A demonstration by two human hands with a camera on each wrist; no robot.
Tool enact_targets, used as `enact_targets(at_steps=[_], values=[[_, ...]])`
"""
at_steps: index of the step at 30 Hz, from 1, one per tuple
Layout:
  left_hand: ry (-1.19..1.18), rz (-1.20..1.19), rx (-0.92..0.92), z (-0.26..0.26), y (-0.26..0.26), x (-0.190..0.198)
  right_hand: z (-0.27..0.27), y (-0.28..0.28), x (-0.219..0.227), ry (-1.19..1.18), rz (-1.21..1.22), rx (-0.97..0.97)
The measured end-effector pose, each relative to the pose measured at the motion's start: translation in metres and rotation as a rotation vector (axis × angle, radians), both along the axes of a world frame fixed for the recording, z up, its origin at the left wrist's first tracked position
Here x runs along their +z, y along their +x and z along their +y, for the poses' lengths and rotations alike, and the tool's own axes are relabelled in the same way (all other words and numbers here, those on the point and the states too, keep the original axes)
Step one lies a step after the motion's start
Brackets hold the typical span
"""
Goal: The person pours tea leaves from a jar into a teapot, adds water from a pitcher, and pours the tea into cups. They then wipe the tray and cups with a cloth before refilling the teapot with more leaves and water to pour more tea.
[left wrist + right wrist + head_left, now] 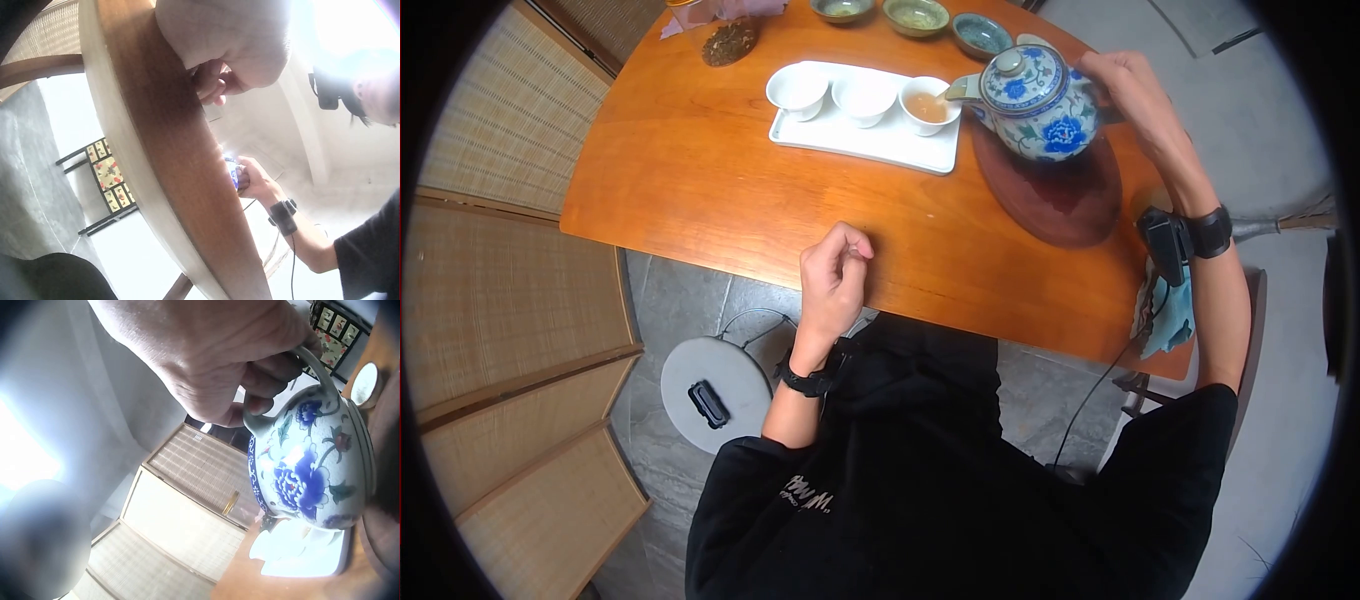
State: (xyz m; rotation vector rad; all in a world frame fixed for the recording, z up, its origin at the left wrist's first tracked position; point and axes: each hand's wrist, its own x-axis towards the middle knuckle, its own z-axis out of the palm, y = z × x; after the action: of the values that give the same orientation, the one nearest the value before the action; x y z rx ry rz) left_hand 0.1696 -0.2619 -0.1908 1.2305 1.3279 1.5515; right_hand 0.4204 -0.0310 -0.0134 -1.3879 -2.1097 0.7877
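My right hand (1135, 95) grips the handle of a white teapot (1040, 110) with blue flowers. The lidded pot tilts left above a dark red oval board (1090, 215), its spout right at the rim of the right-hand white cup (928, 104). Amber tea shows inside that cup. A middle cup (863, 100) and a left cup (797, 90) stand beside it on a white rectangular tray (870, 150). In the right wrist view, fingers curl through the handle (322, 372). Near the table's front edge rests my left hand (834, 280), loosely curled and holding nothing.
Small glazed bowls (915, 15) line the table's far side. Dark loose leaves (730, 42) lie at the far left near pink cloth. A teal cloth (1173, 318) hangs at the right edge. On the floor stands a round grey stool (690, 375), with woven screens (520, 300) further left.
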Motion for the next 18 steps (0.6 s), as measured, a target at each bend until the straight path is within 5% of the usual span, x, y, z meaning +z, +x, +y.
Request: enact_targets(at_steps=[8, 18], values=[[-0.001, 0.013, 0.002, -0.001, -0.001, -0.001, -0.012, 0.005, -0.020, -0.090, 0.172, -0.127], [0.026, 0.037, 0.010, 0.000, -0.001, 0.000, -0.017, 0.036, -0.088, -0.381, 0.753, -0.309]])
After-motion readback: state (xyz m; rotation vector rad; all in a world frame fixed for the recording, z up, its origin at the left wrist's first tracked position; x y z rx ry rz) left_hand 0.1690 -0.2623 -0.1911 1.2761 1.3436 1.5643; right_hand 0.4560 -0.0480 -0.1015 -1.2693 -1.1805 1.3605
